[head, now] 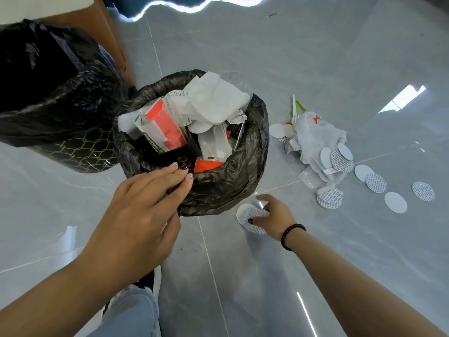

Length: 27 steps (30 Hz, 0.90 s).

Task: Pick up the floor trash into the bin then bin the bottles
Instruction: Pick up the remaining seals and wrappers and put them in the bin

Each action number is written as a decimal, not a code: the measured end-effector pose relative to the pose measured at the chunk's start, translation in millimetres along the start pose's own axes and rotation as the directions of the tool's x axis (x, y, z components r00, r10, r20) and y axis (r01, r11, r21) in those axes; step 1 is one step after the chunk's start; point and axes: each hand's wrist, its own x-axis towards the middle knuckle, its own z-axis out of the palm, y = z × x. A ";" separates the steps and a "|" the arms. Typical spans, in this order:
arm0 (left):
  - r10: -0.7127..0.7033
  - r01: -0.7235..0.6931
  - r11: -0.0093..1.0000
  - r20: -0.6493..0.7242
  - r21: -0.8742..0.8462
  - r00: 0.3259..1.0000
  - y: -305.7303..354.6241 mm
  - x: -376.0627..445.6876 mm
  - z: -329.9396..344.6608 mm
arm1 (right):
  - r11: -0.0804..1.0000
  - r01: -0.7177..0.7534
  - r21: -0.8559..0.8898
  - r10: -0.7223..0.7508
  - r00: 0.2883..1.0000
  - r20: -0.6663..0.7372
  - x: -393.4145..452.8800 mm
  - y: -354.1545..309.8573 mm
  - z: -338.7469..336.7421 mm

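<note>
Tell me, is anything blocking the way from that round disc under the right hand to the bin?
Nothing visible does. The right hand touches the disc on bare floor beside the bin, whose open top is nearly full; the left hand holds its near rim.

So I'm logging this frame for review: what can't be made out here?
- Head view: bin bottom, buried under wrappers.
- Right hand fingertips, curled onto the disc; grip unclear.
- Trash pile: items under the crumpled plastic hidden.
- Print on discs too small.
- Second bin cut off by the left edge.
- No bottles in view.
</note>
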 end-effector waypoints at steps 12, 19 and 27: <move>-0.010 0.009 1.000 0.027 0.020 1.000 0.7 -0.7 -1.1 | 0.996 -0.065 -0.057 0.060 0.994 -0.095 -3.9 9.8 10.2; -0.013 0.013 1.000 0.013 0.019 1.000 1.7 -0.7 -2.1 | 0.738 0.182 0.650 0.113 0.916 -0.385 -26.0 -20.6 -45.9; -0.033 0.033 0.999 0.005 0.020 0.999 3.7 -2.3 1.8 | 0.492 0.844 0.214 -0.540 0.489 -0.685 -71.2 -168.9 -105.7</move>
